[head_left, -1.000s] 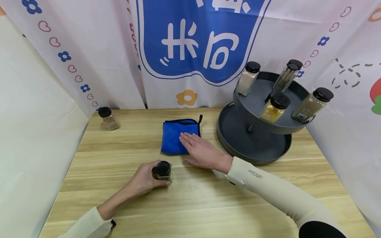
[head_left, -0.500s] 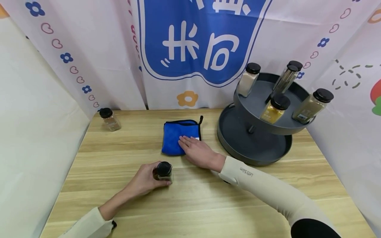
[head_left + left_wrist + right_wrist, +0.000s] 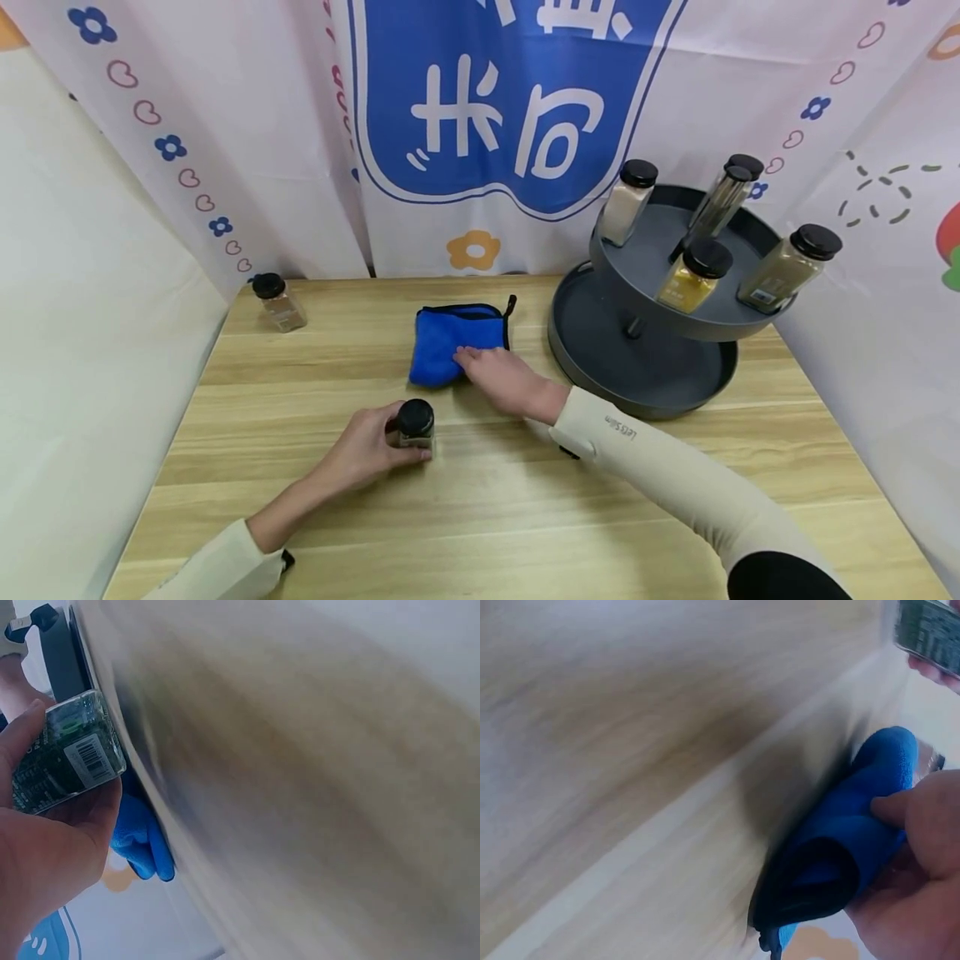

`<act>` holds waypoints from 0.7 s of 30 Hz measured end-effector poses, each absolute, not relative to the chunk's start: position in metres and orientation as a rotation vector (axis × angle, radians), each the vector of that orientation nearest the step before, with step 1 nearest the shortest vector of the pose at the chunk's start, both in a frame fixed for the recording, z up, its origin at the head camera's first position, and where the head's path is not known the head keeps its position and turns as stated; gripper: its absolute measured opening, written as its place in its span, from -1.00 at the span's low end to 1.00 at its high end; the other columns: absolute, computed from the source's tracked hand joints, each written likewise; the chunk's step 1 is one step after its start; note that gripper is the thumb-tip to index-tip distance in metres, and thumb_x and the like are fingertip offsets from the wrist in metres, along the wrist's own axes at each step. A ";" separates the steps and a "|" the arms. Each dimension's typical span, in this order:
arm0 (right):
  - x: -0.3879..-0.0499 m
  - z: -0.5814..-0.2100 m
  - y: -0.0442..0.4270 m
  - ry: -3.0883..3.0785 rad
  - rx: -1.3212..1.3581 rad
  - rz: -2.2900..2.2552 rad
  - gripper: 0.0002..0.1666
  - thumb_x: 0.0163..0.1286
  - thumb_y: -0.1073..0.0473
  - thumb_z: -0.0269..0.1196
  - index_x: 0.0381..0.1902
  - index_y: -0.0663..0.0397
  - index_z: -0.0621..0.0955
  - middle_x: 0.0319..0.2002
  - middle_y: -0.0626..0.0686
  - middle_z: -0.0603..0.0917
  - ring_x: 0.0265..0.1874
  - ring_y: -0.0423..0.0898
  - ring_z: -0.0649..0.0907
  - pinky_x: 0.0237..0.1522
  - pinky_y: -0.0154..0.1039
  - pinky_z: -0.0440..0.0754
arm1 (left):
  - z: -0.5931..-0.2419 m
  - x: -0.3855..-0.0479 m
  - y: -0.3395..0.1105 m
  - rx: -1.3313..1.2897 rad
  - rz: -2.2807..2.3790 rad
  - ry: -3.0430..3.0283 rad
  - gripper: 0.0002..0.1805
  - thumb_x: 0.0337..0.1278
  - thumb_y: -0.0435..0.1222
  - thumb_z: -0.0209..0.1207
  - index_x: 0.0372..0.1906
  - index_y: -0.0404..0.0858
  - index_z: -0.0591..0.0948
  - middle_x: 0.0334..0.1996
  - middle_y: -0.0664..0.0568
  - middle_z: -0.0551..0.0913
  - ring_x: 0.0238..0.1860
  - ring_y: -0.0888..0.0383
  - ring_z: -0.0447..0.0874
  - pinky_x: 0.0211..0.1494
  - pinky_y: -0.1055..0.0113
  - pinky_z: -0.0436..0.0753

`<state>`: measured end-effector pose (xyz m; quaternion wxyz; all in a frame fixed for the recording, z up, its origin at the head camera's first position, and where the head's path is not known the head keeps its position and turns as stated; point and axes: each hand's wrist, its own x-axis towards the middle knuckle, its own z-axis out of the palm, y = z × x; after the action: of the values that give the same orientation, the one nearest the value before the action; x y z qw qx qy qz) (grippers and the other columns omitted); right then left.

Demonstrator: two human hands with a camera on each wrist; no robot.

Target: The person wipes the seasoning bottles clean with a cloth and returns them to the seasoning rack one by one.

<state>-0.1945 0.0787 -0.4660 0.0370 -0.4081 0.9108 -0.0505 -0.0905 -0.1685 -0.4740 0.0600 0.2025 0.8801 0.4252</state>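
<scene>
My left hand grips a square glass jar with a black lid, cap upward, fingers and thumb round its sides. In the left wrist view the jar shows a dark green label and a barcode, and its base looks slightly above the table. My right hand pinches the near edge of a folded blue cloth with black trim and a loop. The right wrist view has the thumb on top of the cloth and the other fingers partly hidden beneath it.
A two-tier dark grey turntable rack stands at the back right, several jars on its upper tier, among them a yellow one. Another black-lidded jar is at the back left of the wooden table. A printed curtain hangs behind.
My right hand shifted slightly left, and its flat fingers have curled to pinch the cloth, which now bunches a little. The left hand keeps its grip on the jar, nearly still.
</scene>
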 end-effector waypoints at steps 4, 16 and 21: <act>-0.200 -0.460 0.084 2.747 -1.164 -0.480 -0.60 0.68 0.31 0.09 0.36 0.26 0.57 0.17 0.20 0.74 -0.07 0.03 0.79 0.01 -0.09 0.75 | -0.469 -0.093 -0.168 0.619 1.249 2.696 -0.55 -0.03 -0.26 0.64 -0.01 -0.22 0.73 -0.14 0.13 0.82 -0.12 0.27 0.71 0.00 0.29 0.69; -0.202 -0.432 0.106 2.654 -0.888 -1.028 -0.67 0.70 0.20 0.11 0.22 0.24 0.67 -0.32 0.15 0.72 -0.60 -0.25 0.48 -0.29 -0.28 0.49 | -0.453 -0.099 -0.162 0.648 1.175 2.726 -0.50 0.02 -0.22 0.62 0.06 -0.28 0.71 -0.19 0.08 0.81 -0.23 0.29 0.66 -0.15 0.33 0.68; -0.200 -0.417 0.118 2.586 -0.762 -1.222 -0.70 0.70 0.19 0.12 0.16 0.20 0.69 -0.52 0.02 0.53 -0.58 -0.19 0.46 -0.39 -0.29 0.42 | -0.444 -0.103 -0.159 0.649 1.119 2.761 -0.48 0.03 -0.19 0.62 0.07 -0.31 0.71 -0.31 0.13 0.75 -0.36 0.27 0.55 -0.28 0.37 0.58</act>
<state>-0.2004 0.1179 -0.4174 0.0907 -0.2564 0.8701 -0.4111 -0.1026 -0.1589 -0.4443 0.0464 0.2127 0.9046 0.3665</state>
